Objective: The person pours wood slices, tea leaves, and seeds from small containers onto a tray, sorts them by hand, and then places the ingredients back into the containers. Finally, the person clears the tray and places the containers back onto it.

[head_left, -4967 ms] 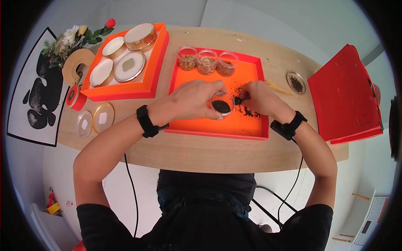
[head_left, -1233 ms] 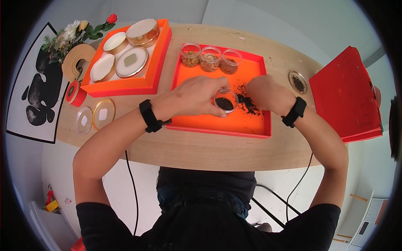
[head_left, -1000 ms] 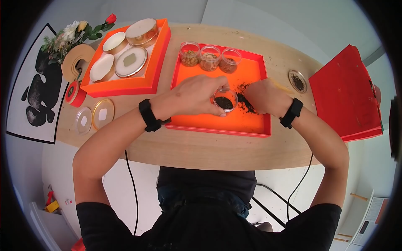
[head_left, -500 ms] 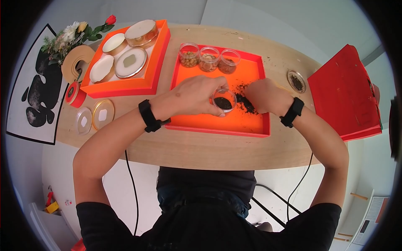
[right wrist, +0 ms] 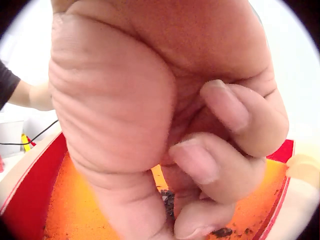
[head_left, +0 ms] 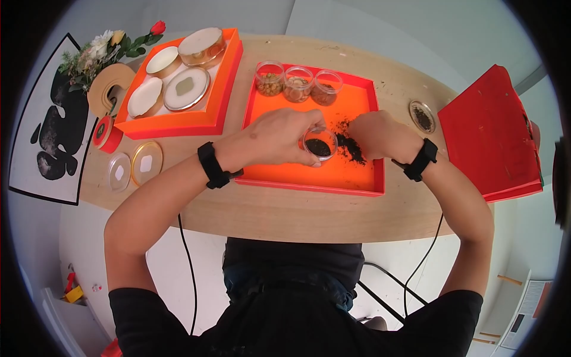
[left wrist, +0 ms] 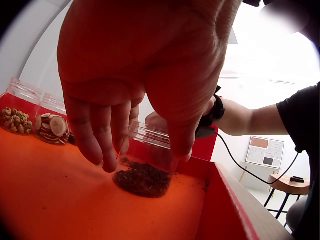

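Note:
My left hand (head_left: 282, 137) grips a small clear jar (head_left: 320, 144), thumb and fingers on either side of its rim. Dark dried tea leaves (left wrist: 142, 179) cover the jar's bottom in the left wrist view. My right hand (head_left: 380, 135) is just right of the jar, over a scattered heap of the same dark leaves (head_left: 352, 149) on the orange tray (head_left: 279, 175). Its fingers (right wrist: 200, 162) are curled toward the thumb in the right wrist view, with dark leaf bits (right wrist: 169, 201) showing between the tips. The hand's back hides its fingertips from the head view.
Three clear jars, one of brownish nuggets (head_left: 269, 85), one of pale slices (head_left: 297, 91) and one of brown pieces (head_left: 326, 94), line the tray's back. An orange box (head_left: 220, 113) of round tins stands left. A dish of dark leaves (head_left: 422, 117) and a red box (head_left: 491, 134) are right.
Compared with five seconds ago, the right hand has turned so its back hides the fingertips, and the jar has shifted slightly right. Over the last second the right hand makes only small movements.

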Motion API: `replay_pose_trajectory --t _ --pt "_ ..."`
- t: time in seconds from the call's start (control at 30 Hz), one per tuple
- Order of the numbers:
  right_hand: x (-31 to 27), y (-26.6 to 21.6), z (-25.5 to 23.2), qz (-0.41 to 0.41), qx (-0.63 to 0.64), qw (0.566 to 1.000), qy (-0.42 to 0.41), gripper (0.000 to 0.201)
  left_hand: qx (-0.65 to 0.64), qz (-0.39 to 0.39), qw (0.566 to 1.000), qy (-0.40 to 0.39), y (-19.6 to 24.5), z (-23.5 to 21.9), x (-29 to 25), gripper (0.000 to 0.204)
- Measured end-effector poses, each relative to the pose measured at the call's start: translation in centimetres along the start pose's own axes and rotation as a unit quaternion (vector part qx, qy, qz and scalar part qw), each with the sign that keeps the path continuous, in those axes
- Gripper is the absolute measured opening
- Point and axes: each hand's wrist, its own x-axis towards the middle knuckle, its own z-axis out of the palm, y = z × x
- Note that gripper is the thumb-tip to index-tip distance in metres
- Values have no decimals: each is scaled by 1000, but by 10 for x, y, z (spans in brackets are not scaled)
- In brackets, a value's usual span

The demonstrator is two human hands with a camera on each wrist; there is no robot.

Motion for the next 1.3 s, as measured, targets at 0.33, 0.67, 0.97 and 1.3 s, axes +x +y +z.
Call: replay_pose_trajectory --t 0.33,0.67,0.97,1.3 --pt "0 -5 3 -5 -1 999 -39 19 1 2 1000 -1 -3 1 0 67" --pt "-6 -7 -1 5 65 997 -40 28 3 10 1000 -2 -2 1 1 66" --pt "2 -3 -29 83 146 985 -39 45 -3 -10 1000 -4 3 -1 -1 65" --pt "-4 -8 4 76 270 955 98 52 -2 -4 1000 -1 1 0 -1 66"
